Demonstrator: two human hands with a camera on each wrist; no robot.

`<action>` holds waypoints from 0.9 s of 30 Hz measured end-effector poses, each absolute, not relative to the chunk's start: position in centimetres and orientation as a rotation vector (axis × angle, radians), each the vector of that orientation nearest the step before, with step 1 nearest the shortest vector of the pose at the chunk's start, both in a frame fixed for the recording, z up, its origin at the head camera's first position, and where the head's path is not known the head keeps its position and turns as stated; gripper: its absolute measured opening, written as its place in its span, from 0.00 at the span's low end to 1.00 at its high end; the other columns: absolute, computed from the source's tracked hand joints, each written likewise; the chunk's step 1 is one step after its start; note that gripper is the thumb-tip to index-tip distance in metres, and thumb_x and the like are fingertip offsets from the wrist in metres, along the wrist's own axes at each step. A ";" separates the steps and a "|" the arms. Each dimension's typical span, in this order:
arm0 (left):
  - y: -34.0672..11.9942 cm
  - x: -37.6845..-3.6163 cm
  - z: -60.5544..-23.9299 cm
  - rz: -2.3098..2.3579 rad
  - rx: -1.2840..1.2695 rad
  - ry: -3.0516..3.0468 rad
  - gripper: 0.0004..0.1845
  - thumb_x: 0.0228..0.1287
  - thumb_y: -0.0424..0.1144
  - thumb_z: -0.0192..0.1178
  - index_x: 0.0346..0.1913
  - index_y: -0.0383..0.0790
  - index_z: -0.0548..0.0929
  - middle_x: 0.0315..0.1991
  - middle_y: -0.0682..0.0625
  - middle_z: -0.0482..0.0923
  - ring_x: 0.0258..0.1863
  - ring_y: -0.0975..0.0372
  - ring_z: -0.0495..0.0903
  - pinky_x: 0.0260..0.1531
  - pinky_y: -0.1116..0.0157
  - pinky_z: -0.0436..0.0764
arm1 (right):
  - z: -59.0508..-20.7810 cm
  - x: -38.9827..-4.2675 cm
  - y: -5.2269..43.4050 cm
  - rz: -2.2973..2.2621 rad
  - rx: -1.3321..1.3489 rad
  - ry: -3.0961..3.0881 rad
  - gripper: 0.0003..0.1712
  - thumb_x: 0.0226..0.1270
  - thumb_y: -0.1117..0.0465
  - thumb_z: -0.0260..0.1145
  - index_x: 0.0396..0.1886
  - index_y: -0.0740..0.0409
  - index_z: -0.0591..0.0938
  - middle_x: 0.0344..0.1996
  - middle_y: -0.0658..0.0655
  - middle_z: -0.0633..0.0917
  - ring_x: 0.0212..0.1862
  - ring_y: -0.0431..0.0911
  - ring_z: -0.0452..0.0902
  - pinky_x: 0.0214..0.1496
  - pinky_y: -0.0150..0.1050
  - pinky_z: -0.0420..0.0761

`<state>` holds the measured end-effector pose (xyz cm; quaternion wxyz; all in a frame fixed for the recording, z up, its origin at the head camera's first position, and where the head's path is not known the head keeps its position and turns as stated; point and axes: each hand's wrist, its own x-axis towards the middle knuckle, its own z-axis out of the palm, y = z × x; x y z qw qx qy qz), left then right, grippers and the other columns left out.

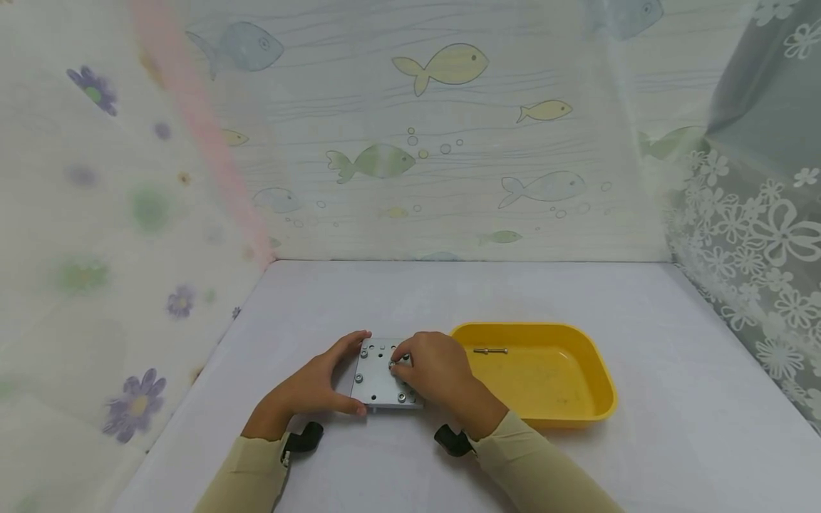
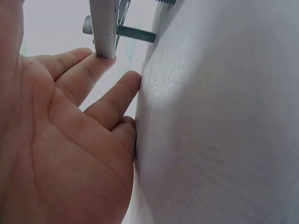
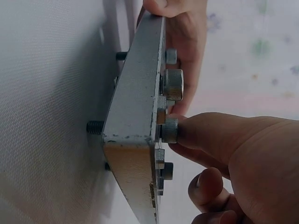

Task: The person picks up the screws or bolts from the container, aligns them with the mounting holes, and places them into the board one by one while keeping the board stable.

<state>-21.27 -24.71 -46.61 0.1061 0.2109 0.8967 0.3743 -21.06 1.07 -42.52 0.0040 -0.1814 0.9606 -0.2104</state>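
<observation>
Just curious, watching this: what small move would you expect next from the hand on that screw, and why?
Probably another twist. The right hand pinches a knurled screw head on the square grey metal plate, which the left hand steadies; the screw head sits slightly above the plate face, and threaded ends already poke out underneath.
</observation>
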 end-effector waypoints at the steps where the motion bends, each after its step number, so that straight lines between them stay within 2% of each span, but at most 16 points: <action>1: -24.7 -21.3 -46.6 1.101 0.616 2.643 0.70 0.34 0.63 0.86 0.82 0.64 0.54 0.79 0.59 0.63 0.81 0.59 0.57 0.78 0.41 0.56 | -42.5 -21.0 1.1 -0.653 -0.568 3.013 0.09 0.65 0.44 0.74 0.42 0.34 0.93 0.48 0.43 0.91 0.48 0.40 0.84 0.45 0.37 0.84; 7: -24.8 -21.4 -46.9 1.104 0.621 2.641 0.70 0.34 0.63 0.86 0.82 0.65 0.54 0.79 0.62 0.62 0.81 0.62 0.56 0.79 0.43 0.56 | -42.5 -20.8 1.0 -0.618 -0.575 3.018 0.09 0.66 0.43 0.73 0.43 0.33 0.93 0.49 0.43 0.91 0.54 0.43 0.85 0.54 0.43 0.85; 27: -24.8 -21.4 -46.7 1.112 0.635 2.642 0.70 0.34 0.63 0.85 0.82 0.63 0.54 0.79 0.57 0.63 0.81 0.57 0.57 0.78 0.40 0.56 | -42.4 -20.9 0.9 -0.568 -0.580 3.029 0.10 0.66 0.42 0.73 0.43 0.33 0.93 0.48 0.42 0.91 0.55 0.43 0.85 0.53 0.43 0.86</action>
